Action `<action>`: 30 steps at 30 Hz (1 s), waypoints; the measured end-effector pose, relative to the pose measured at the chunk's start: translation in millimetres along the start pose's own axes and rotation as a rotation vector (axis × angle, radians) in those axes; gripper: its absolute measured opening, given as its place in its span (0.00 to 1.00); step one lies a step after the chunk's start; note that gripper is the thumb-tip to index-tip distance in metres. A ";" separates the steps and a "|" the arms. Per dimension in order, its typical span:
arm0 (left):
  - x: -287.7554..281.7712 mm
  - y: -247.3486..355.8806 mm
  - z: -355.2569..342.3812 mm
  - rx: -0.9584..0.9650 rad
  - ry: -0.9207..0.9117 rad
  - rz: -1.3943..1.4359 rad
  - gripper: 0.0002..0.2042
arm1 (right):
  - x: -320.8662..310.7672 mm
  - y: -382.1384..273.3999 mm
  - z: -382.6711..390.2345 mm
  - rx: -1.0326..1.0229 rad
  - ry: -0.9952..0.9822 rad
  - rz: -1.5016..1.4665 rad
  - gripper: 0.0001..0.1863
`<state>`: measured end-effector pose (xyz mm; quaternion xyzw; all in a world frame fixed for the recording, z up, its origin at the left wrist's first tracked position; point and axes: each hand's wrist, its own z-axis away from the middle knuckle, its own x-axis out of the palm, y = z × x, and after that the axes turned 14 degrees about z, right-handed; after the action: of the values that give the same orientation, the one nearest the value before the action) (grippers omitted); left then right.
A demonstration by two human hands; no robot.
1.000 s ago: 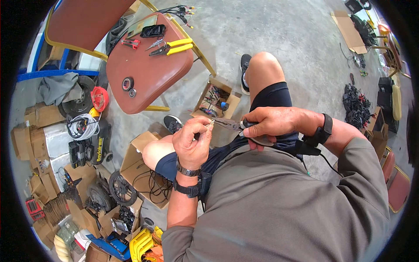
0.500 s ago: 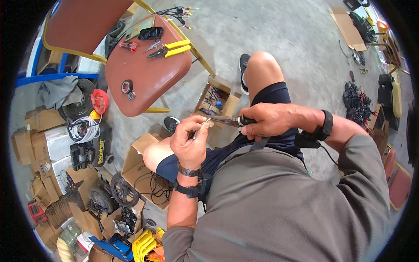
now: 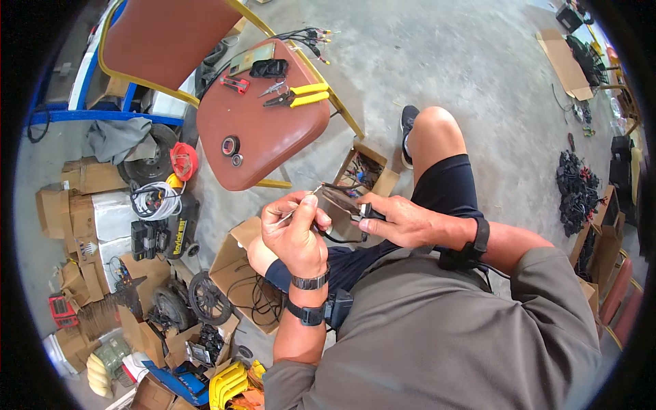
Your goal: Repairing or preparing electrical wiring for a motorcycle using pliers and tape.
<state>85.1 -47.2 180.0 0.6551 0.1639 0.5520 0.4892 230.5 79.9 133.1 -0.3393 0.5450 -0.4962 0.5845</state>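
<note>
Pinched between the thumb and fingers of my left hand (image 3: 295,227) is a thin wire (image 3: 318,188), its bare, copper-coloured tip pointing up. A pale length of it shows beside the fingers. My right hand (image 3: 403,219) is closed around a pair of pliers (image 3: 342,201) with dark handles. The plier jaws are spread and lie just right of the wire tip, seemingly apart from it. A black curved strand (image 3: 342,239) runs below both hands; whether it belongs to the wire is unclear.
A brown chair (image 3: 263,140) at the upper left bears yellow-handled cutters (image 3: 297,96), a red tool (image 3: 234,84) and tape rolls (image 3: 231,145). An open carton (image 3: 369,164) of small parts stands beyond my hands. Boxes, wheels and a coiled white hose (image 3: 156,201) crowd the left.
The plier jaws, earlier at the wire tip by my left fingers, have opened and drawn back slightly right. The view has shifted, so the chair and floor appear farther right.
</note>
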 end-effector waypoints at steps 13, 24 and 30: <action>17.3 9.9 -0.5 0.043 0.014 0.068 0.10 | 25.5 6.4 -39.4 -0.224 0.316 -0.008 0.24; 18.2 11.9 0.8 -0.041 0.050 0.179 0.09 | 23.2 1.2 -56.6 -0.356 0.521 0.036 0.29; 24.0 18.4 6.9 -0.068 0.014 0.224 0.08 | 20.7 1.2 -59.3 -0.402 0.575 0.119 0.36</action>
<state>93.3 -40.9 209.2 0.6485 0.0744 0.6131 0.4450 171.3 69.1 115.3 -0.2619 0.7928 -0.4192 0.3566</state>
